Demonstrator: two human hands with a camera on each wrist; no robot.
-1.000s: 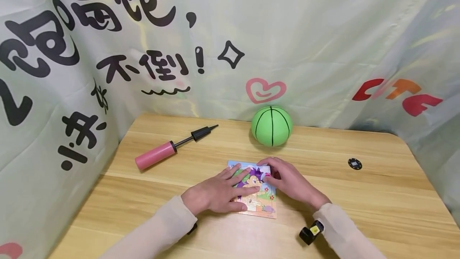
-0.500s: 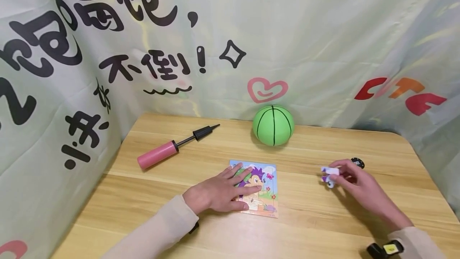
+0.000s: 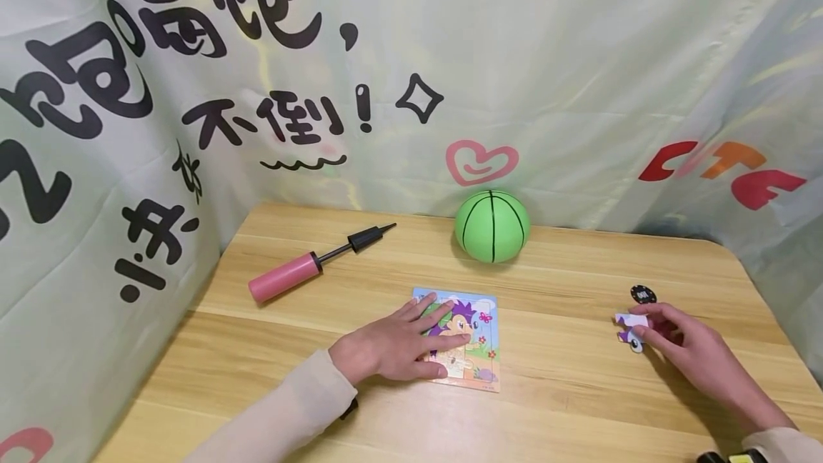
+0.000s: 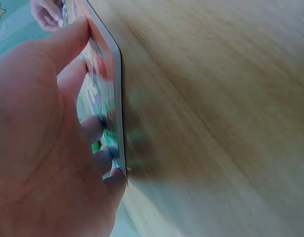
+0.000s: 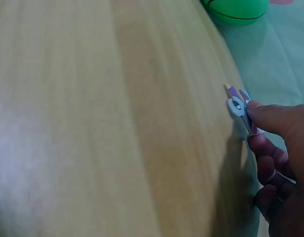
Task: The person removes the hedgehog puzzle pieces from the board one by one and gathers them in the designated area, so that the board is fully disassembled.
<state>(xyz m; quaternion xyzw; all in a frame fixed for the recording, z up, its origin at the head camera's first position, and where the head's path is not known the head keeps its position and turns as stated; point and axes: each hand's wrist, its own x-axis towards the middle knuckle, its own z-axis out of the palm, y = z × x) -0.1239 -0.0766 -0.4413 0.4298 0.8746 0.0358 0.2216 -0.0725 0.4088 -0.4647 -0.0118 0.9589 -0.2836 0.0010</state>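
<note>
My left hand (image 3: 401,345) rests spread on a jigsaw puzzle board (image 3: 484,377), near the middle of the table. The board carries a cartoon hedgehog with purple spines, and my fingers cover its left part. In the left wrist view, the fingertips of the left hand (image 4: 48,123) touch the face of the puzzle board (image 4: 117,94). Off to the right, my right hand (image 3: 697,352) pinches a white, purple and light-blue puzzle piece (image 3: 631,334) between thumb and fingers. The right wrist view shows this puzzle piece (image 5: 237,106) just above the tabletop, at the tips of the right hand (image 5: 285,148).
A green ball (image 3: 492,227) with black lines sits at the back of the table (image 3: 546,420). A pink hand pump (image 3: 286,277) lies back left. Just beyond my right hand lies a round black chip (image 3: 643,294). Printed cloth (image 3: 566,77) hangs behind the table.
My right hand has moved from the puzzle board's upper right corner far to the right, carrying the puzzle piece. My left hand stays on the board.
</note>
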